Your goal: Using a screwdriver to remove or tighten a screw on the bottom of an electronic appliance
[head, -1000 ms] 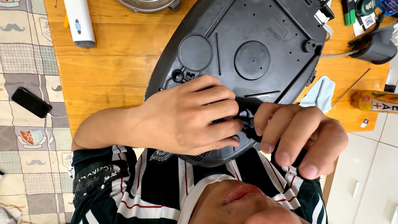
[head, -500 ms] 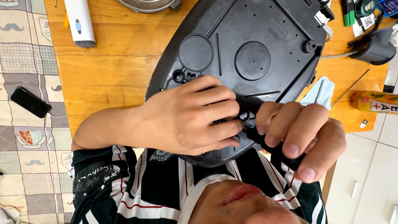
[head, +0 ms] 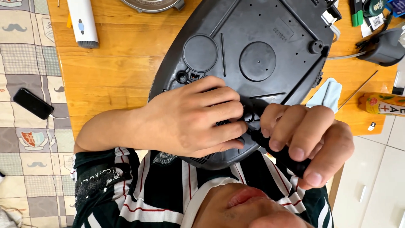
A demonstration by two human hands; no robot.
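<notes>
Steadying dark plastic casing (head: 261,50), left hand (head: 190,118); screwdriver (head: 282,154) in right hand (head: 310,139)

Head camera looks steeply down, close over the wooden table (head: 122,71).

A white tube (head: 82,23) lies at the upper left on the wooden table (head: 114,71), and a black phone (head: 33,103) rests on the patchwork cloth (head: 25,139) at left. At right sit a blue cloth (head: 327,93), an orange bottle (head: 382,104) and a grey device (head: 386,47).
</notes>
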